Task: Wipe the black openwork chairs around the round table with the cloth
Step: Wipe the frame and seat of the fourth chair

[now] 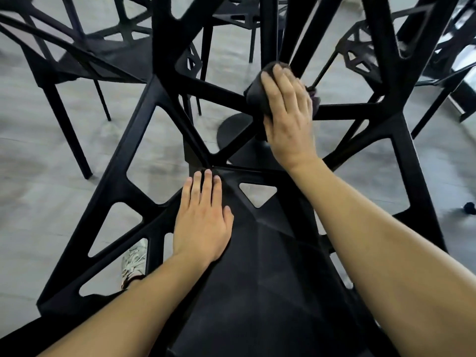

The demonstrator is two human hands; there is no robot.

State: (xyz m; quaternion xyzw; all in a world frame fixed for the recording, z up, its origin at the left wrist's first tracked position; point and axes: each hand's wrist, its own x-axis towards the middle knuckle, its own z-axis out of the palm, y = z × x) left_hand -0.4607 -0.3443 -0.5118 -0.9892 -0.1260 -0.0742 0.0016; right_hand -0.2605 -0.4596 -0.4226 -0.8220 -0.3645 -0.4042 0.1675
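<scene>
Chair backrest wipe: brace near, rub far

Chair fills the near centre, seat toward the camera and openwork backrest rising on the far side. Left hand lies flat on the seat, fingers straight and close together, palm down, gripping nothing; judged as a brace. Keep weight there so the chair doesn't skid while the other hand pushes. A shoe shows through a gap at near left.

Farther in, right hand presses a dark cloth against the junction of backrest struts, fingers curled over the bunched fabric, thumb hidden. Cloth is bunched small, so for good coverage wrap it round each strut and run along its length, then do the inside edges of the triangular holes. Blur suggests rubbing is under way.

Beyond, the table's round base sits on the grey floor, with more black chairs far left and far right.
</scene>
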